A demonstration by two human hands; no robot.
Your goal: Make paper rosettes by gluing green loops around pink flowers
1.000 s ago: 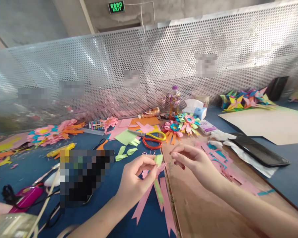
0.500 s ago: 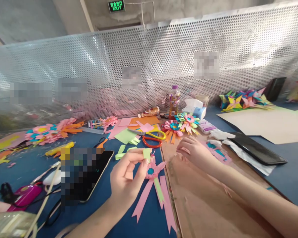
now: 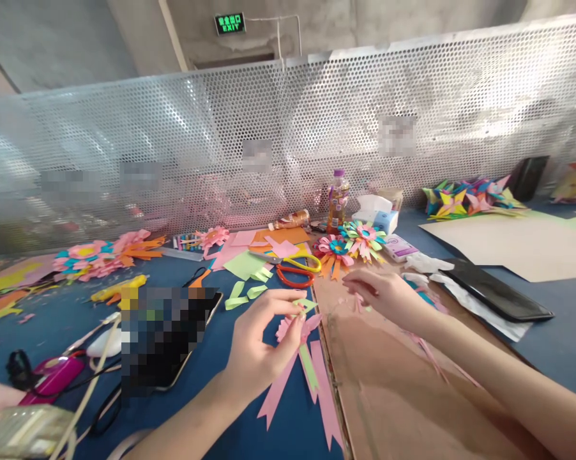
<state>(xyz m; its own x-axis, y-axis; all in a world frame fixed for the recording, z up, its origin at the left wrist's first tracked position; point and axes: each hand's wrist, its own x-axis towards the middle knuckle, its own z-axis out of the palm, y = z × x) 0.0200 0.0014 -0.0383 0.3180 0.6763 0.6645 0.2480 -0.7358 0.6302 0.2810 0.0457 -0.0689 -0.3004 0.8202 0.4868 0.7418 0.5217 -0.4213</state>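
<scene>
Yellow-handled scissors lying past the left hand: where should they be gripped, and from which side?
The yellow-handled scissors lie flat, blades pointing left over the green paper. The grip is probably best on the handle loops, coming from above on the right, clear of the blades.

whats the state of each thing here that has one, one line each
left hand, pinching the green paper piece
right hand, fingers curled, low over the cardboard sheet; grip unclear
pink ribbon flower, tails flat on the table, head at the left fingertips
yellow scissors, blades together, lying flat
bottle, upright, capped
tissue box, open, tissue sticking out
black tablet, flat, screen dark
exit sign, lit
</scene>
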